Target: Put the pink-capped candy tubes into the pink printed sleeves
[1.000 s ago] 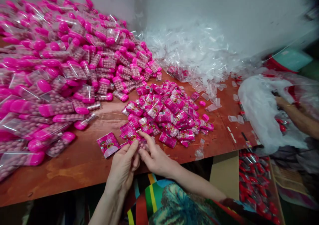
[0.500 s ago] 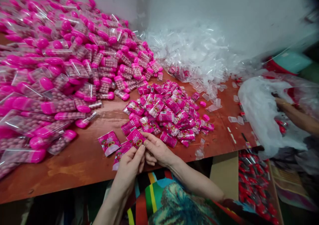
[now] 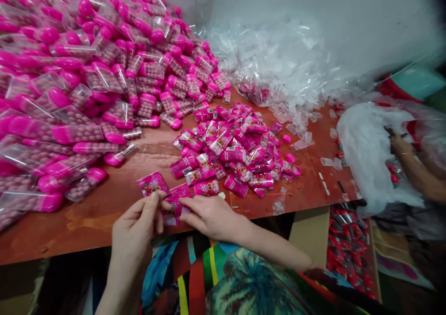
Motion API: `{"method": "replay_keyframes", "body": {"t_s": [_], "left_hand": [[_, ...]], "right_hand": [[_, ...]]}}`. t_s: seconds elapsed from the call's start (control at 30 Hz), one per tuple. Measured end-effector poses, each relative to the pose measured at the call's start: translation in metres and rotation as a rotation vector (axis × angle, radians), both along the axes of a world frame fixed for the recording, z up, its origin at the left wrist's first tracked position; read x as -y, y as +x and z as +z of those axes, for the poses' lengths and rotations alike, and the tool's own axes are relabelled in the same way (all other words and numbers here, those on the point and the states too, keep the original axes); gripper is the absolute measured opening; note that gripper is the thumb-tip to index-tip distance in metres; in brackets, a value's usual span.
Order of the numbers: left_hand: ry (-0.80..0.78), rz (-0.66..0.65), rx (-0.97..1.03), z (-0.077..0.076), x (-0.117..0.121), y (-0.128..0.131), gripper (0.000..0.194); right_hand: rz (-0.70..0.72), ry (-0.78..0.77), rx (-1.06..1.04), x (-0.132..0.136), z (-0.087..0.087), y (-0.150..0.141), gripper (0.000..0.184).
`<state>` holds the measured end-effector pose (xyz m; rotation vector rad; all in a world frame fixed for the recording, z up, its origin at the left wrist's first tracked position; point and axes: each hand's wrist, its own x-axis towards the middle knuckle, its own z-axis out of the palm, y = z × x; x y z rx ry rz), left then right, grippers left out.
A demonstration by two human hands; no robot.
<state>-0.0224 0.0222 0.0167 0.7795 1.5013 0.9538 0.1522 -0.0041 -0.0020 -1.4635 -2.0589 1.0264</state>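
At the near edge of the brown table (image 3: pixel 104 213), my left hand (image 3: pixel 135 226) and my right hand (image 3: pixel 209 217) together pinch a small pink sachet (image 3: pixel 176 203), fingers closed on it. Another pink sachet (image 3: pixel 150 184) lies flat just above my left thumb. A heap of the same pink sachets (image 3: pixel 237 147) sits right behind my hands. Far left and back, a big pile of clear packs with pink caps and pink balls (image 3: pixel 87 82) covers the table.
A mound of empty clear wrappers (image 3: pixel 278 68) lies at the back. At the right, another person's hand (image 3: pixel 400 145) reaches into a white plastic bag (image 3: pixel 369 152). A cardboard box of red items (image 3: pixel 351 250) stands below the table edge.
Both hands have drawn back from the sachet heap toward the table's near edge with a sachet. My left hand has shifted left, and the view has tilted.
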Motion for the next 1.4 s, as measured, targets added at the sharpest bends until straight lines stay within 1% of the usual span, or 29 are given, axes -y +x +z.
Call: {"method": "replay_keyframes", "body": {"t_s": [0.07, 0.13, 0.17, 0.23, 0.3, 0.33, 0.37, 0.4, 0.47, 0.53, 0.6, 0.63, 0.67, 0.73, 0.77, 0.8, 0.87, 0.9, 0.93, 1.0, 1.07, 1.13, 1.2, 1.27, 1.4], "left_hand": [[0.019, 0.025, 0.009, -0.001, -0.001, -0.001, 0.028], [0.050, 0.043, 0.006, 0.000, -0.003, -0.004, 0.026], [0.063, 0.050, 0.003, 0.000, -0.004, -0.007, 0.026], [0.081, 0.060, 0.001, 0.000, -0.005, -0.014, 0.025], [0.094, 0.060, -0.007, -0.001, -0.003, -0.020, 0.026], [0.086, 0.046, -0.020, -0.001, -0.001, -0.023, 0.027], [0.070, 0.036, -0.037, -0.002, 0.002, -0.025, 0.027], [0.047, 0.031, -0.059, -0.003, 0.005, -0.027, 0.027], [-0.019, 0.005, -0.098, -0.005, 0.011, -0.028, 0.028], [-0.069, -0.059, -0.085, -0.007, 0.016, -0.025, 0.037], [-0.089, -0.176, -0.003, -0.008, 0.018, -0.017, 0.048], [-0.093, -0.216, 0.058, -0.008, 0.017, -0.012, 0.049], [-0.096, -0.224, 0.124, -0.008, 0.016, -0.007, 0.049], [-0.116, -0.172, 0.242, -0.007, 0.012, 0.002, 0.042], [-0.130, -0.125, 0.287, -0.007, 0.009, 0.006, 0.039], [-0.149, -0.090, 0.322, -0.006, 0.007, 0.009, 0.038], [-0.186, -0.057, 0.367, -0.004, 0.002, 0.014, 0.039], [-0.199, -0.052, 0.386, -0.004, 0.001, 0.017, 0.039], [-0.207, -0.048, 0.402, -0.004, -0.001, 0.020, 0.039], [-0.197, -0.016, 0.414, -0.005, -0.003, 0.025, 0.039], [-0.165, 0.024, 0.390, -0.007, -0.005, 0.028, 0.041], [-0.136, 0.028, 0.350, -0.008, -0.007, 0.028, 0.044], [-0.127, -0.006, 0.325, -0.009, -0.010, 0.025, 0.045], [-0.124, -0.011, 0.322, -0.009, -0.015, 0.021, 0.045], [-0.091, 0.099, 0.325, -0.009, -0.027, 0.013, 0.048]], "right_hand": [[0.089, 0.198, 0.286, 0.005, -0.013, -0.020, 0.052], [0.156, 0.329, 0.416, 0.009, -0.025, -0.032, 0.053], [0.186, 0.387, 0.431, 0.011, -0.029, -0.035, 0.050], [0.252, 0.484, 0.403, 0.014, -0.037, -0.035, 0.037], [0.330, 0.543, 0.342, 0.016, -0.041, -0.032, 0.026], [0.351, 0.552, 0.300, 0.016, -0.042, -0.028, 0.023], [0.342, 0.545, 0.252, 0.017, -0.042, -0.025, 0.023], [0.303, 0.524, 0.204, 0.016, -0.041, -0.021, 0.024], [0.182, 0.459, 0.120, 0.014, -0.037, -0.012, 0.027], [0.090, 0.415, 0.089, 0.010, -0.033, -0.003, 0.028], [0.092, 0.420, 0.097, 0.005, -0.029, 0.003, 0.030], [0.106, 0.430, 0.105, 0.003, -0.027, 0.005, 0.031], [0.112, 0.440, 0.104, 0.000, -0.026, 0.006, 0.031], [0.062, 0.433, 0.029, -0.003, -0.024, 0.005, 0.029], [-0.004, 0.404, -0.054, -0.004, -0.023, 0.002, 0.032], [-0.088, 0.351, -0.158, -0.006, -0.022, -0.001, 0.039], [-0.241, 0.191, -0.366, -0.008, -0.018, -0.008, 0.050], [-0.296, 0.116, -0.440, -0.010, -0.016, -0.011, 0.050], [-0.332, 0.066, -0.486, -0.013, -0.013, -0.015, 0.045], [-0.347, 0.026, -0.522, -0.019, -0.008, -0.020, 0.033], [-0.334, 0.033, -0.528, -0.025, -0.002, -0.022, 0.028], [-0.302, 0.051, -0.496, -0.032, 0.002, -0.021, 0.029], [-0.264, 0.107, -0.442, -0.038, 0.005, -0.020, 0.031], [-0.220, 0.169, -0.407, -0.046, 0.005, -0.021, 0.031], [-0.157, 0.223, -0.395, -0.064, 0.003, -0.035, 0.027]]}}
